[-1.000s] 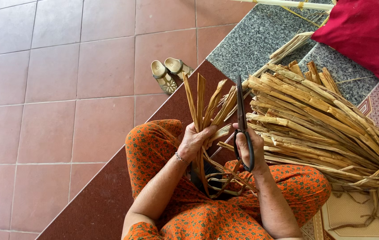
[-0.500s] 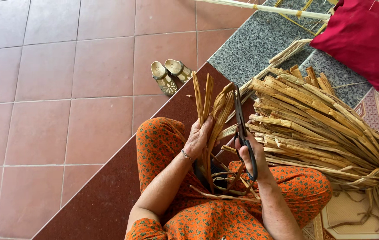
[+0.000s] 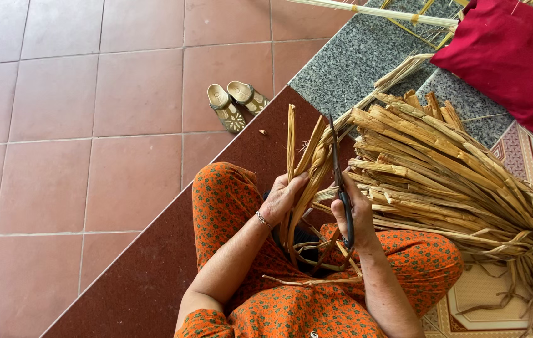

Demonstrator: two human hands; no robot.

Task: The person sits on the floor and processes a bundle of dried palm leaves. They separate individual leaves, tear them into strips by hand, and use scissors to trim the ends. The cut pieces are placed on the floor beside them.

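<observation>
My left hand (image 3: 281,197) grips a few dry straw-coloured strips (image 3: 304,156) that stand up from my lap. In my right hand (image 3: 355,211) I hold dark scissors (image 3: 338,175), blades pointing away from me beside the strips. The blades look closed, lying close against the strips. Loose curled strips (image 3: 316,278) lie across my orange patterned trousers (image 3: 316,307) below both hands.
A big bundle of dried stalks (image 3: 454,181) lies just right of my right hand, over a patterned mat (image 3: 529,163). A red cloth (image 3: 510,56) sits on grey granite (image 3: 354,62) at the back right. Two sandals (image 3: 235,103) rest on the terracotta tile floor (image 3: 91,125) beyond the dark red step (image 3: 154,275).
Both hands shifted slightly right and down in view. The held strips stand more upright, and the scissors stay beside them.
</observation>
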